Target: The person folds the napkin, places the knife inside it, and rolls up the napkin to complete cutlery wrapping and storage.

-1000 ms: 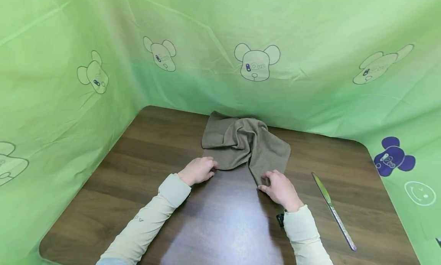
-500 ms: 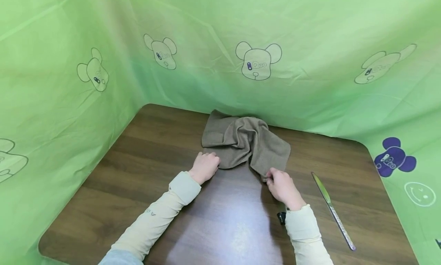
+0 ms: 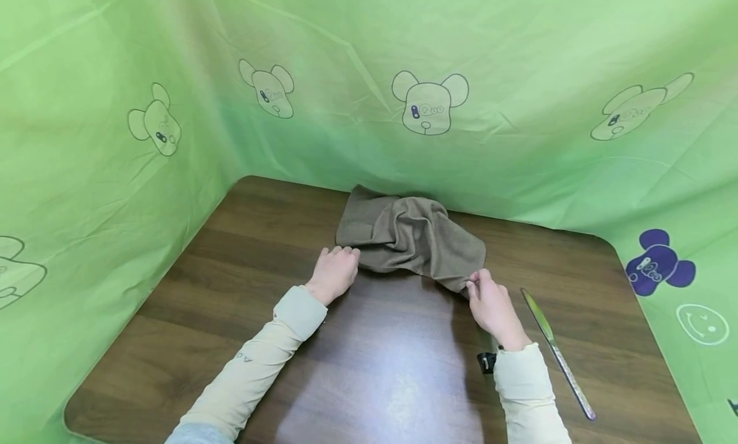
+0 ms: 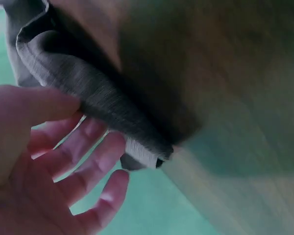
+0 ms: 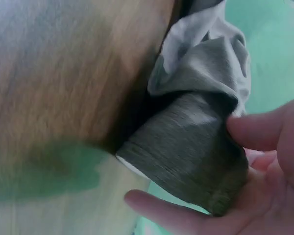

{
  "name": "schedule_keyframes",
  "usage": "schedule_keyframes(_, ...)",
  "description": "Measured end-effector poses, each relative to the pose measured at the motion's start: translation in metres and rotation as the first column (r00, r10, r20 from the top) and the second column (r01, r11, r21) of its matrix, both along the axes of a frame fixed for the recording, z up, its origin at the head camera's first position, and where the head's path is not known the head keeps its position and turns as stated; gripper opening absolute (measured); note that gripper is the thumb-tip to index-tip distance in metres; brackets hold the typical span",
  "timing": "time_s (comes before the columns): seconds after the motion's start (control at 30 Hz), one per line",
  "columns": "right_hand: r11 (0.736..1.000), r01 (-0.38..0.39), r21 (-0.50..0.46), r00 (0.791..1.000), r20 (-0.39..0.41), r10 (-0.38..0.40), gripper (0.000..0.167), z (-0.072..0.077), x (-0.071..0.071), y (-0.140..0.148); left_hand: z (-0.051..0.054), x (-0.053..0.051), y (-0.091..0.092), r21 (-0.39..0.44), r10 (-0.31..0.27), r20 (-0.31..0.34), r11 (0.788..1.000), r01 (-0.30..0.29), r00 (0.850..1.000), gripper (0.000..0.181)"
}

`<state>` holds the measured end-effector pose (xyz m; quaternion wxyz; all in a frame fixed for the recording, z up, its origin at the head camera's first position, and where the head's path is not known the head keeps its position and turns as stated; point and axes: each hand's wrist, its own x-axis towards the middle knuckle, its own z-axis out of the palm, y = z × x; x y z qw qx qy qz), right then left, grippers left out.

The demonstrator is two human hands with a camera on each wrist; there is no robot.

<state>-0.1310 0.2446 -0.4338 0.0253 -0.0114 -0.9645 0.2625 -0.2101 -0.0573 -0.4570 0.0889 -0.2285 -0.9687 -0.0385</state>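
A brown-grey cloth (image 3: 412, 239) lies bunched and creased at the back middle of the wooden table. At its front left edge is my left hand (image 3: 334, 274); in the left wrist view the thumb and fingers (image 4: 95, 152) pinch the folded edge of the cloth (image 4: 95, 88). My right hand (image 3: 494, 307) holds the front right corner. In the right wrist view the thumb lies on the cloth (image 5: 186, 147), with fingers (image 5: 174, 213) behind and below it; part of the grip is hidden.
To the right of my right hand lies a table knife (image 3: 558, 355) with a shiny blade and a patterned handle. Green fabric (image 3: 323, 40) with printed bear heads hangs behind and beside the wooden table (image 3: 190, 316).
My right hand has moved right and slightly back, drawing the cloth's front corner along and spreading it. My left hand has shifted slightly back along the cloth's left edge.
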Motion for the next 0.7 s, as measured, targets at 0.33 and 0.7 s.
schedule_keyframes(0.33, 0.987, 0.16, -0.012, 0.974, -0.158, -0.16, 0.028, 0.019, 0.008, 0.012, 0.02, -0.004, -0.025, 0.226, 0.066, -0.145, 0.974, -0.032, 0.987, 0.01)
schedule_keyframes(0.7, 0.992, 0.115, 0.041, 0.973, -0.203, -0.105, 0.03, 0.044, 0.019, 0.028, 0.054, 0.004, -0.054, 0.35, -0.065, -0.159, 0.929, 0.118, 0.985, 0.014)
